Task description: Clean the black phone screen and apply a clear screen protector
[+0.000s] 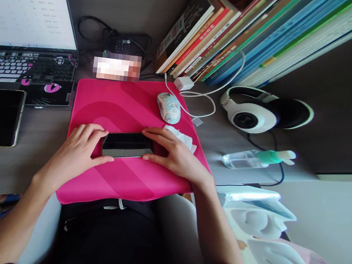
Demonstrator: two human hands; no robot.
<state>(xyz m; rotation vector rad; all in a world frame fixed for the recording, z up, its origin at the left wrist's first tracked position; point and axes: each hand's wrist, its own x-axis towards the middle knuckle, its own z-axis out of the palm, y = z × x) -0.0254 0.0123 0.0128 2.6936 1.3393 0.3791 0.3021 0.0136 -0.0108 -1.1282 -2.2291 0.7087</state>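
A smartphone with a dark glossy face lies crosswise over the pink desk mat. My left hand grips its left end, thumb at the near edge and fingertips at the far corner. At the other end my right hand pinches it the same way, the fingers covering part of the top edge. A crumpled white tissue sits just beyond my right hand. Farther back on the mat is a light blue patterned mouse.
On the left stand an open laptop and a second phone. Books line the back. To the right are a white charger with its cable, headphones and a clear spray bottle.
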